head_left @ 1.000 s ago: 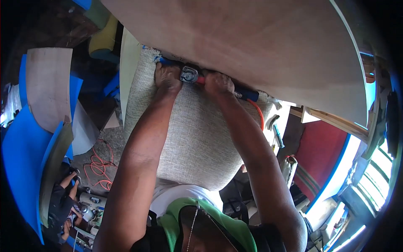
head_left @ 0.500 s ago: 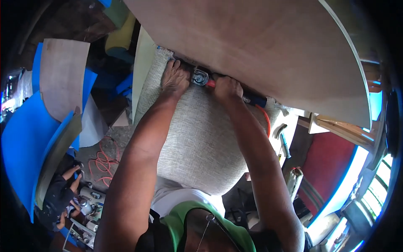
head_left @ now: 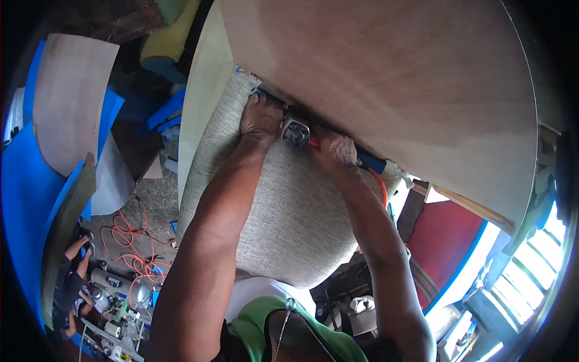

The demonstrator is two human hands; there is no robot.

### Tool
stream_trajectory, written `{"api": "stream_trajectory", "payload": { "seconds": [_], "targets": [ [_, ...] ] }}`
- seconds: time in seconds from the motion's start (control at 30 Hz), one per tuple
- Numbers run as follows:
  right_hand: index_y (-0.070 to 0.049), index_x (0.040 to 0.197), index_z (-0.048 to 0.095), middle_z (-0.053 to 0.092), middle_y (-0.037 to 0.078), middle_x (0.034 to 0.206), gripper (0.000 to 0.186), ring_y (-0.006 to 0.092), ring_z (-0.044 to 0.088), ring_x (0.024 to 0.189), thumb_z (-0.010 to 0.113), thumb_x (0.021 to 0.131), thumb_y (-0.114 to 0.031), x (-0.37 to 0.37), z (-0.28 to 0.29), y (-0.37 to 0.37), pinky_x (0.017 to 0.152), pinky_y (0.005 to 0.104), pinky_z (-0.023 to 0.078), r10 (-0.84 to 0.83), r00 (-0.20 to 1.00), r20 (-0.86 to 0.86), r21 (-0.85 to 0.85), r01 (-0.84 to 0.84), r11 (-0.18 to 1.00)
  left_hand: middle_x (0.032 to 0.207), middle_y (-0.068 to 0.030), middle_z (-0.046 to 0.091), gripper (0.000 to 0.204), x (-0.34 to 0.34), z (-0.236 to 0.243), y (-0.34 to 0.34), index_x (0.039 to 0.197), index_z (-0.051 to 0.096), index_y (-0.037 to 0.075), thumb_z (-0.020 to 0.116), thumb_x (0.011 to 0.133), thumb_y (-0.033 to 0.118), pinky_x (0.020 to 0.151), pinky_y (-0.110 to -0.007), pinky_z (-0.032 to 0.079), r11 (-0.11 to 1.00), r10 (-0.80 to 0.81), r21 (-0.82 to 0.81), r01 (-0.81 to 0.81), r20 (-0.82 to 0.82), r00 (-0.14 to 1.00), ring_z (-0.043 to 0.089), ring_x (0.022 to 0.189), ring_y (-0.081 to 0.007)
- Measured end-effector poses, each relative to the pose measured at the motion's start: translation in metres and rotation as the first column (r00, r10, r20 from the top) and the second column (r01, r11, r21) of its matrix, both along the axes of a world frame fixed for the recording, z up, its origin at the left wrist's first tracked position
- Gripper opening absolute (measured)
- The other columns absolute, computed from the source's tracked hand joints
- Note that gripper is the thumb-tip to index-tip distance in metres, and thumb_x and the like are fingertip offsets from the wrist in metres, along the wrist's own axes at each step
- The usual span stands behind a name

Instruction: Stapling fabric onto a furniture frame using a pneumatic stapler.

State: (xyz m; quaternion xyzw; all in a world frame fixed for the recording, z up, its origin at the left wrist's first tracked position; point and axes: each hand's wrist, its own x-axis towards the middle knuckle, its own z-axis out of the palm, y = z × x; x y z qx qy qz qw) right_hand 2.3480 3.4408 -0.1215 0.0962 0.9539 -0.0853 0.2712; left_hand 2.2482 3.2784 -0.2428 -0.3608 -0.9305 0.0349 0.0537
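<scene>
My right hand (head_left: 336, 148) is closed round a red-handled air staple gun (head_left: 296, 131), whose metal head points toward my left hand. Close beside that head, my left hand (head_left: 262, 116) has its fingers curled over the far edge of the grey woven fabric (head_left: 295, 211), which covers a padded seat in front of me. The left fingertips are partly hidden in the dark gap there. Beyond this gap rises a large plywood panel (head_left: 386, 78). An orange-red air hose (head_left: 381, 187) runs along the seat's right side, next to my right forearm.
On the left stand curved boards (head_left: 72, 102) and bent blue sheets (head_left: 27, 205). A tangled orange hose (head_left: 136, 241) lies on the floor. At lower left another person (head_left: 72, 286) is near tools and canisters. A red panel (head_left: 443, 241) is at right, near a slatted window (head_left: 531, 265).
The view has shifted, moving the plywood panel and side objects across the picture. The staple gun's head has tilted a little. Both hands remain at the far fabric edge.
</scene>
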Motion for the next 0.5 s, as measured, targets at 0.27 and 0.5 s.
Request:
{"api": "stream_trajectory", "payload": {
  "seconds": [0.27,0.5],
  "targets": [
    [-0.012,0.129,0.062,0.063,0.02,0.128,0.042,0.0353,0.059,0.123,0.052,0.094,-0.033,-0.015,-0.026,0.003,0.107,0.0487,0.044,-0.025,0.998,-0.063,0.046,0.028,0.999,0.109,-0.0047,0.07,0.024,-0.012,0.056,0.003,0.105,0.072,0.017,0.054,0.091,0.022,0.091,-0.038,0.044,0.982,0.115,-0.179,-0.062,0.306,0.945,0.063,0.101,-0.0229],
    [-0.019,0.133,0.062,0.064,0.017,0.128,0.058,0.0353,0.06,0.122,0.067,0.085,-0.052,-0.015,-0.049,0.0,0.107,0.0489,0.044,-0.102,0.995,0.016,0.044,0.101,0.994,0.108,-0.0042,0.071,0.024,-0.015,0.039,0.0,0.105,0.072,0.017,0.053,0.091,0.022,0.096,-0.037,0.043,0.978,0.182,-0.151,-0.14,0.313,0.932,0.061,0.108,-0.0211]
  ]
}}
